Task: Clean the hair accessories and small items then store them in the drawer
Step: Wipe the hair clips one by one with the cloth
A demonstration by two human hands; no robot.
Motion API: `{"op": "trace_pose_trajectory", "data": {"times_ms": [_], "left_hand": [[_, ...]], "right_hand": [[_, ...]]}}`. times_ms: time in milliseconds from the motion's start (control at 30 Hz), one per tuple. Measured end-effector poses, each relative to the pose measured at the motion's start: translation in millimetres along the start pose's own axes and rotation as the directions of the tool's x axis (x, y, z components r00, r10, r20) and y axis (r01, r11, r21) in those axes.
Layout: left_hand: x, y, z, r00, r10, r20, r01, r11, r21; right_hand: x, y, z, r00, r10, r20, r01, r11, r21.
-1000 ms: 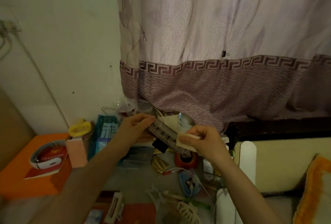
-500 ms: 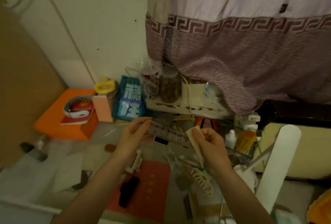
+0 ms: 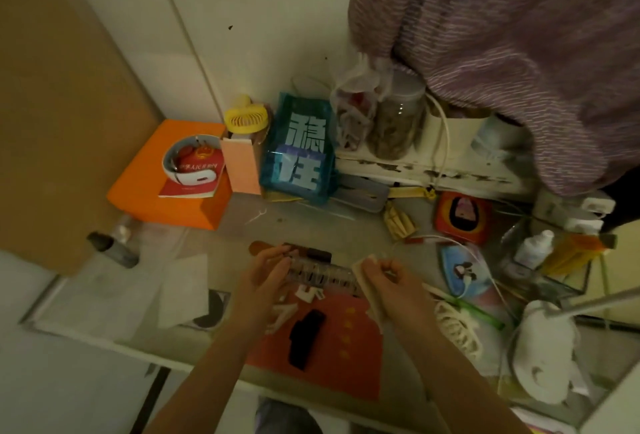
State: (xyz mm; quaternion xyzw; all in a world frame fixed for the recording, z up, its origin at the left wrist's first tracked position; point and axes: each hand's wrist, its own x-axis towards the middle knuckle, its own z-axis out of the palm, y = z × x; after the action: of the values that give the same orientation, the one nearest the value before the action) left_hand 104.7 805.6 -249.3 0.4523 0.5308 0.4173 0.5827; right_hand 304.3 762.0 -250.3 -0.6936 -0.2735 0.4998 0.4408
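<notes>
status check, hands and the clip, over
Left hand holds long hair clip by one end. Right hand pinches wipe at the other. No drawer in view.

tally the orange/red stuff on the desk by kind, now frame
Orange box: 1
Red booklet: 1
Red-orange round-cornered case: 1
Red sheet under the black clip: 1
Orange bottle: 1
Total: 5

Clear glossy plastic hair clip [image 3: 320, 274]

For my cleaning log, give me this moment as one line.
left hand: holds long clear hair clip | right hand: pinches beige wipe against clip end | stage: wiping | black clip: on table
</notes>
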Motion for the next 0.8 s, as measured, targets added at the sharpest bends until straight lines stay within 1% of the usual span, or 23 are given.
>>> {"op": "trace_pose_trajectory", "data": {"times_ms": [100, 200, 267, 333, 400, 533, 667, 733, 800], "left_hand": [[26, -8, -31, 0.996, -0.01, 0.091, 0.003, 0.997, 0.074], [58, -14, -58, 0.988, -0.046, 0.148, 0.03, 0.994, 0.106], [81, -18, -73, 0.978, -0.08, 0.193, 0.054, 0.989, 0.134], [102, -22, -85, 0.968, -0.121, 0.219, 0.091, 0.986, 0.138], [121, -27, -95, 0.955, -0.161, 0.248, 0.129, 0.982, 0.14], [156, -35, -108, 0.916, -0.241, 0.32, 0.202, 0.968, 0.151], [188, -51, -117, 0.881, -0.311, 0.357, 0.27, 0.949, 0.161], [200, -59, -118, 0.879, -0.312, 0.362, 0.272, 0.949, 0.159], [211, -67, -119, 0.88, -0.314, 0.355, 0.276, 0.949, 0.155]], "right_hand": [[9, 0, 36, 0.997, 0.043, -0.06, -0.042, 0.999, 0.023], [18, 7, 69, 0.988, 0.073, -0.134, -0.073, 0.997, -0.002], [24, 5, 89, 0.983, 0.098, -0.159, -0.094, 0.995, 0.027], [33, 2, 105, 0.978, 0.1, -0.184, -0.09, 0.994, 0.062], [41, -2, 119, 0.974, 0.065, -0.216, -0.054, 0.997, 0.056], [67, 2, 140, 0.972, 0.051, -0.229, -0.035, 0.997, 0.075], [101, 11, 151, 0.969, 0.084, -0.233, -0.067, 0.995, 0.08], [115, 14, 155, 0.972, 0.105, -0.211, -0.087, 0.992, 0.096], [130, 18, 159, 0.975, 0.117, -0.188, -0.105, 0.992, 0.071]]}}
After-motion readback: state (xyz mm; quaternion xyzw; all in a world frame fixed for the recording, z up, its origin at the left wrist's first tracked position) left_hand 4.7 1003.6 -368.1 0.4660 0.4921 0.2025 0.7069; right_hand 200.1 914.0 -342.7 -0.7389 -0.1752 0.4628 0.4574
